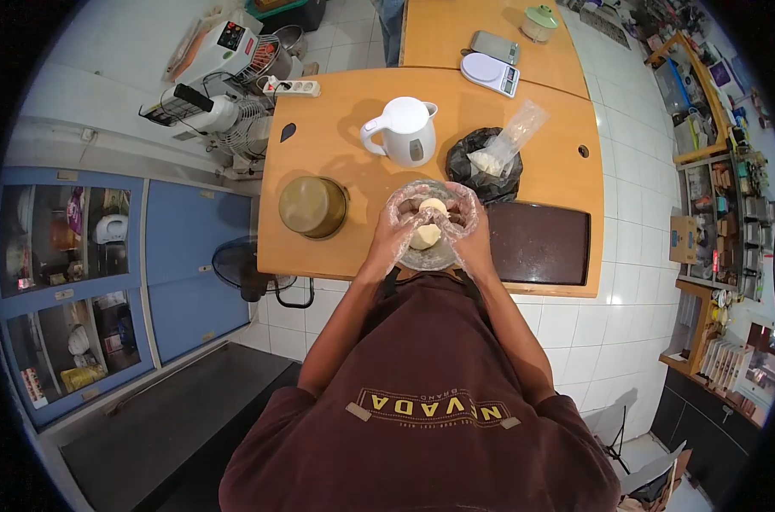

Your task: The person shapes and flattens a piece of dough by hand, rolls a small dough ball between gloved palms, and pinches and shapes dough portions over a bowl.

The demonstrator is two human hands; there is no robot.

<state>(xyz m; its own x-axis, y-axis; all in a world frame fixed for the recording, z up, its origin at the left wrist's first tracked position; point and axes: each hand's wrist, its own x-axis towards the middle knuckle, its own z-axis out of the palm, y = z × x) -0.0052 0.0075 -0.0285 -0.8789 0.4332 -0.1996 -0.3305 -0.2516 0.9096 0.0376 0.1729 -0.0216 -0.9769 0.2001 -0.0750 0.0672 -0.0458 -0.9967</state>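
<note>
A round bowl (pixel 418 258) stands at the table's front edge, close to my body. Above it are both my hands, coated with whitish flour or dough. My left hand (pixel 393 229) is on the bowl's left side and my right hand (pixel 467 229) on its right, fingers curled inward and thumbs nearly meeting. Between the fingers shows a pale piece of dough (pixel 434 206), pinched by both hands. A second pale lump (pixel 425 236) lies just below the thumbs, over the bowl. My hands partly hide the bowl's rim.
On the wooden table (pixel 370 254) are a white kettle (pixel 409 132), a brownish round container (pixel 312 207), a black bag (pixel 496 186) with a clear bag (pixel 521 128), a dark tray (pixel 539 242), a white scale (pixel 486 72) and a power strip (pixel 298 88). A person's leg (pixel 391 30) shows behind.
</note>
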